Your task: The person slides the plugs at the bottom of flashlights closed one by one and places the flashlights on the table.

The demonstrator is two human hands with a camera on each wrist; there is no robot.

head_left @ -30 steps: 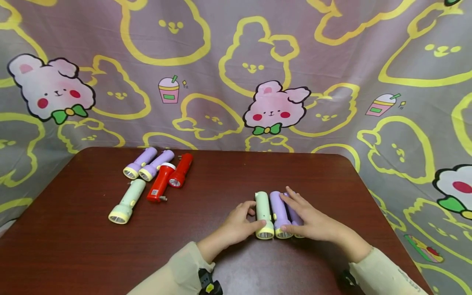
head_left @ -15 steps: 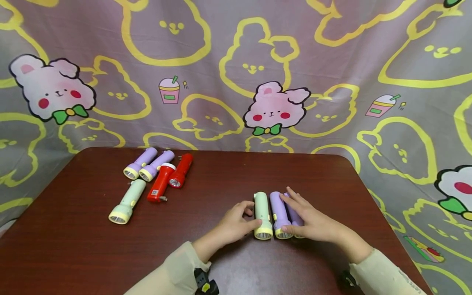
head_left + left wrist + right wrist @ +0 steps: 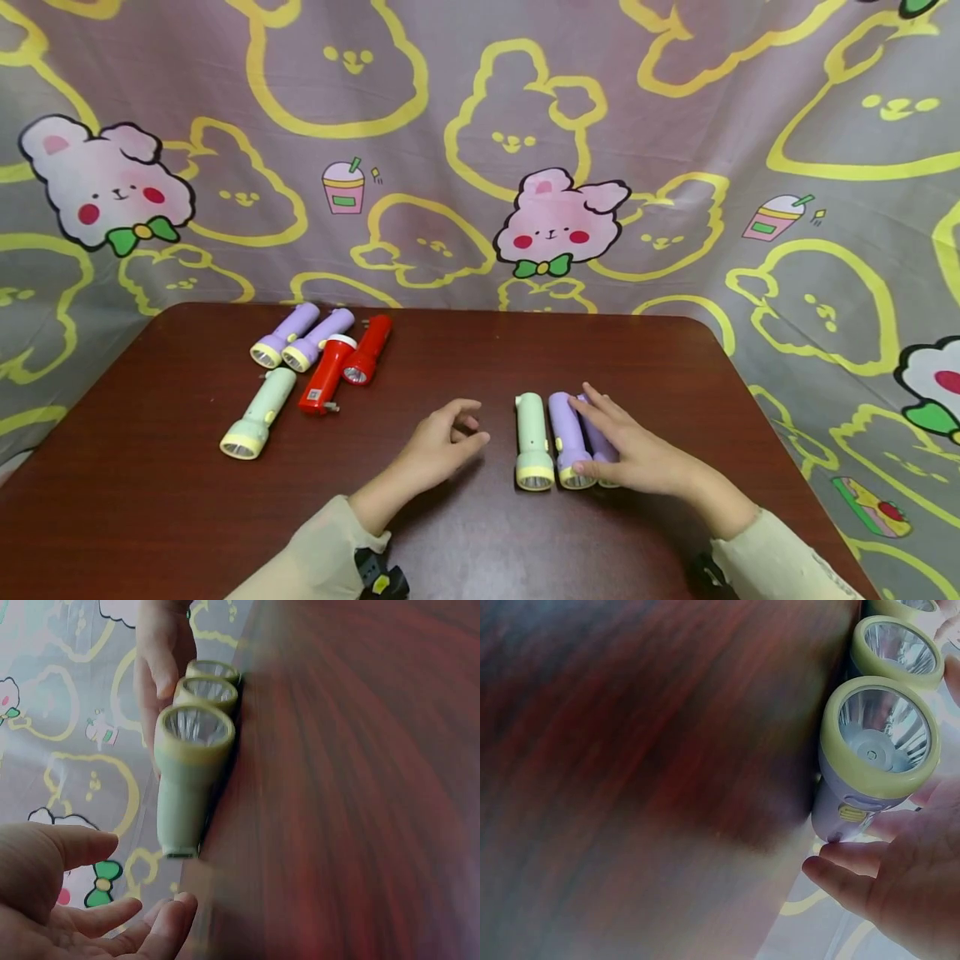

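Observation:
In the head view a pale green flashlight (image 3: 533,442) lies beside two purple ones in a row, lenses facing the near side. My right hand (image 3: 637,450) rests over the purple pair, fingers stretched out, thumb at the head of the middle purple flashlight (image 3: 567,433). It partly covers the outer purple flashlight (image 3: 598,435), whose yellow rim and switch show in the right wrist view. Left of the row, my left hand (image 3: 431,450) is apart from the green flashlight with loosely bent fingers, nothing in them. Its relaxed fingers (image 3: 169,922) also appear in the left wrist view.
On the left of the brown table (image 3: 150,508) lies another green flashlight (image 3: 258,414). Behind it are two purple flashlights (image 3: 285,335) and two red flashlights (image 3: 369,350). A patterned cloth (image 3: 420,150) hangs at the table's back edge.
My left hand has let go of the pale green flashlight and moved left, away from it. That flashlight shifted slightly left, widening the gap to the purple one. The right hand stays put.

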